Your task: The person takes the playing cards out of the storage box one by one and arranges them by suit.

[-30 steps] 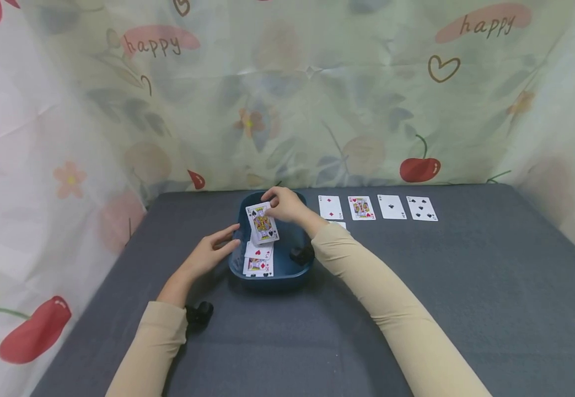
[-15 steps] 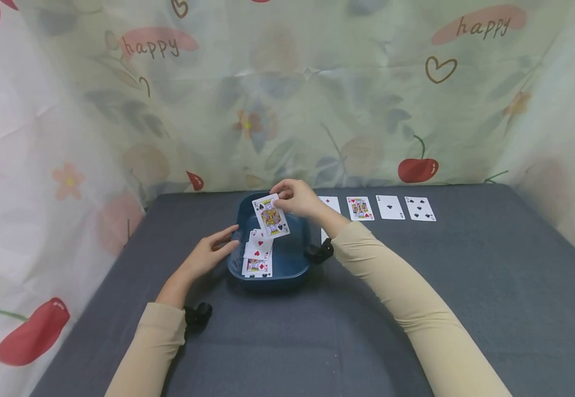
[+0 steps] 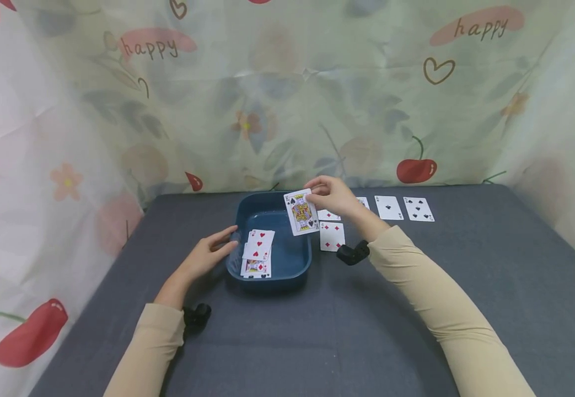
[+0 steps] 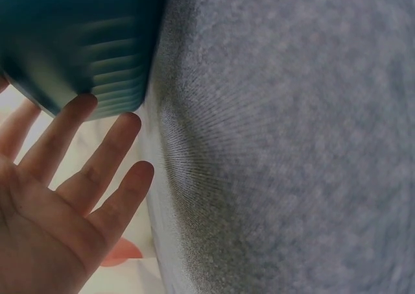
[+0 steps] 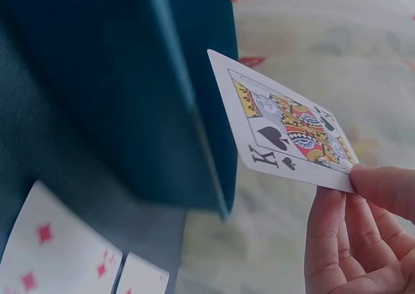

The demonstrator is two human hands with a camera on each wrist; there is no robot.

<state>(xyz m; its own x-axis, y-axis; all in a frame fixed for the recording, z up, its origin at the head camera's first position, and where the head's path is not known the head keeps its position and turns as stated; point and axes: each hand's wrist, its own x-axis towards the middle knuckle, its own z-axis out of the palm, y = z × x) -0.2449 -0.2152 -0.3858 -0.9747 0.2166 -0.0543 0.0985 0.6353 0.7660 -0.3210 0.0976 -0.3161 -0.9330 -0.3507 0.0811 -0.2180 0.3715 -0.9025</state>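
Note:
My right hand point(image 3: 334, 197) pinches a king of spades point(image 3: 301, 214) by its edge, thumb on the face and fingers behind. The card is tilted above the right rim of a dark blue plastic bin point(image 3: 289, 259); the right wrist view shows the king point(image 5: 292, 128) face-on beside the bin wall. My left hand point(image 3: 207, 256) is at the bin's left side with its fingers extended; in the left wrist view the fingertips point(image 4: 81, 102) are against or close to the ribbed wall. Inside the bin lie a heart card point(image 3: 259, 245) and, partly under it, a king of diamonds point(image 3: 258, 268).
Right of the bin, a diamond card point(image 3: 332, 237) lies face up in front of a back row. That row has another diamond card point(image 3: 329, 215), a half-hidden card point(image 3: 363, 201), and two black-suited cards, one point(image 3: 388, 208) beside the other point(image 3: 418, 209). A patterned curtain point(image 3: 307, 110) hangs behind the table.
My right hand has carried the king of spades up and rightward, from over the cards inside the bin to its right rim. The heart card below is uncovered. My left hand stays put.

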